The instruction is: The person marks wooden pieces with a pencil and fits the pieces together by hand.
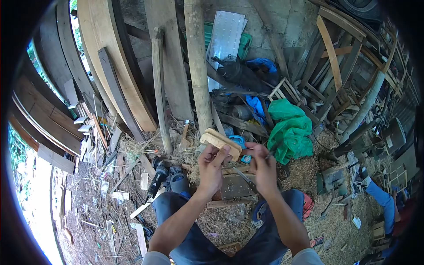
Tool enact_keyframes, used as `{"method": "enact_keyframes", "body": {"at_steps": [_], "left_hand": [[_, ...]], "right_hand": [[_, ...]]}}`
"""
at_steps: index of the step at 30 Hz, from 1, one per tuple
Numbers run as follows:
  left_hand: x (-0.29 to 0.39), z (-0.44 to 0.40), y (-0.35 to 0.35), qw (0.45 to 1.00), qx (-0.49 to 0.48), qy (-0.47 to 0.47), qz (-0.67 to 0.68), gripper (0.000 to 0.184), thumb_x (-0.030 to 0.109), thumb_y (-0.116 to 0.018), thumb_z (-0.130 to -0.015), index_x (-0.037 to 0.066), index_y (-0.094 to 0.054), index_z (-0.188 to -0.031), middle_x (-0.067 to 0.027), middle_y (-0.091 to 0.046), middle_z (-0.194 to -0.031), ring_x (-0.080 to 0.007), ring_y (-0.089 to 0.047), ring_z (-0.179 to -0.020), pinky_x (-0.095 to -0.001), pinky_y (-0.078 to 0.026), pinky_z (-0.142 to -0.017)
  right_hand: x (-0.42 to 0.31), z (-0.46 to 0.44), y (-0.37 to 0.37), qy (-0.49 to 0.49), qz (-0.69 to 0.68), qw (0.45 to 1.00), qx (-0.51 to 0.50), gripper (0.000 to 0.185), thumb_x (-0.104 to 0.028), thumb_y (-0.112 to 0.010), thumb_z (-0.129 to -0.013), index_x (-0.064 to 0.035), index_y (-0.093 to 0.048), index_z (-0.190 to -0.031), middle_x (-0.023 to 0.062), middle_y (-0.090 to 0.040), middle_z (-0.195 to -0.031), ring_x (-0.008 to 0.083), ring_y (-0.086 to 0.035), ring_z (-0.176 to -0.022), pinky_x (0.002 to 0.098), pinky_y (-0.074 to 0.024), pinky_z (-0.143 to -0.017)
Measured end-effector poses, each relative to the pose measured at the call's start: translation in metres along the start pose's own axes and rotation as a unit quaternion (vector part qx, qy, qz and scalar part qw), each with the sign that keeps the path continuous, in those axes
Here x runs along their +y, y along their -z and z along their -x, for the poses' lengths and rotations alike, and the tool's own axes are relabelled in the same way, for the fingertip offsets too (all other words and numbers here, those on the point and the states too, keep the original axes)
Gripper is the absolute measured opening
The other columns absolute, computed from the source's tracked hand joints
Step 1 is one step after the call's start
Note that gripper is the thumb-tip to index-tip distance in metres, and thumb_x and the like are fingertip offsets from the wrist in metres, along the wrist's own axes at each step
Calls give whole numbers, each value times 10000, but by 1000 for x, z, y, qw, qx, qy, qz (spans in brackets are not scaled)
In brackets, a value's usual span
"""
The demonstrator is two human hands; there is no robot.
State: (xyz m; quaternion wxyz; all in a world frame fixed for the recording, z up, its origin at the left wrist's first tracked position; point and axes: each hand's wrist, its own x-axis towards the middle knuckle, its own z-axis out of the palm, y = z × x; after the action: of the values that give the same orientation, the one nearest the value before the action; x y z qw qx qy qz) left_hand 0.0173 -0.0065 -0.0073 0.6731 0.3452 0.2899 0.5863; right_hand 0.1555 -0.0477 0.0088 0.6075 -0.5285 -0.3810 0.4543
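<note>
My left hand (212, 170) grips a pale carved wooden piece (217, 140), long with rounded ends, thumb on its near side. Beside the right end of this piece is my right hand (263, 170), its fingers curled together with the fingertips close to the wood. What those fingers hold is too small to make out. A slim pointed tool with a metal blade and dark handle (247, 180) shows just left of my right palm; whether the hand touches it I cannot tell. Below both hands is a wooden block (234, 187) between my knees.
A black angle grinder (157, 179) lies left of my knee. Green plastic sheeting (289, 130) is heaped at the right, near a bamboo post (197, 66). Planks (117, 57) lean at the left. Wood scraps and shavings cover the floor. Another person's leg (380, 198) shows far right.
</note>
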Motion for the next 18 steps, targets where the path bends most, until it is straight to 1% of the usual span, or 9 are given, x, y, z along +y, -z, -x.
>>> {"method": "enact_keyframes", "body": {"at_steps": [1,4,6,9,11,12,14,15,18], "left_hand": [[2,0,1,1000,2,-2,-1,179,116,-588,-891,13,-577,-1037,-78,-639,-952,-138,-621,-884,-285,-479,-805],[9,3,1,1000,10,-4,-2,188,105,-581,-890,3,-566,-1047,-87,-637,-949,-166,-642,-867,-309,-529,-765],[15,4,-1,1000,-17,-5,18,201,98,-575,-890,-4,-553,-1062,-95,-636,-946,-191,-649,-873,-352,-557,-759],[19,7,-2,1000,-8,3,12,197,90,-570,-892,-6,-551,-1063,-94,-635,-945,-198,-649,-868,-372,-563,-764],[18,8,-2,1000,-8,-1,0,195,88,-568,-894,-7,-551,-1064,-94,-635,-942,-193,-650,-862,-367,-565,-761],[17,8,-2,1000,-6,-6,-12,192,85,-566,-897,-8,-551,-1065,-94,-635,-939,-187,-650,-856,-361,-566,-758],[16,8,-1,1000,-12,-10,-19,201,100,-577,-898,0,-555,-1071,-84,-638,-961,-162,-645,-867,-313,-562,-738],[15,9,-1,999,-18,-14,-26,209,115,-588,-900,7,-559,-1077,-73,-642,-984,-138,-641,-879,-264,-558,-719],[14,8,-1,998,-10,-17,-52,210,118,-592,-899,14,-560,-1078,-66,-644,-979,-127,-639,-880,-259,-557,-720]], "right_hand": [[-4,-3,6,48,17,998,-47,466,-397,-323,-990,-1,-556,-1066,116,-658,-902,55,-435,-525,211,-321,-463],[0,-16,14,90,-107,990,-31,466,-419,-293,-989,-32,-535,-1079,142,-651,-976,82,-428,-542,243,-346,-497],[-2,-18,25,102,-87,990,-34,480,-452,-277,-986,-47,-516,-1078,119,-635,-916,94,-428,-581,260,-379,-548],[6,-13,39,18,-166,983,-75,475,-452,-291,-987,-38,-513,-1055,79,-588,-804,107,-459,-612,256,-410,-577],[1,-5,30,87,-75,991,-75,381,-387,-405,-976,-25,-506,-1041,49,-536,-757,106,-468,-634,253,-426,-600],[-2,-3,27,86,-75,991,-75,381,-387,-405,-976,-25,-506,-1041,49,-536,-757,106,-468,-634,253,-426,-600],[-9,-1,19,163,-64,975,-138,174,-123,-559,-913,-6,-528,-1038,37,-548,-827,66,-477,-678,222,-400,-601],[-17,1,11,152,-45,982,-104,202,-27,-616,-848,8,-553,-1036,30,-546,-848,68,-505,-747,217,-418,-643],[-16,1,9,193,-8,977,-87,199,16,-624,-826,19,-580,-1019,48,-561,-876,86,-526,-805,225,-433,-706]]}}
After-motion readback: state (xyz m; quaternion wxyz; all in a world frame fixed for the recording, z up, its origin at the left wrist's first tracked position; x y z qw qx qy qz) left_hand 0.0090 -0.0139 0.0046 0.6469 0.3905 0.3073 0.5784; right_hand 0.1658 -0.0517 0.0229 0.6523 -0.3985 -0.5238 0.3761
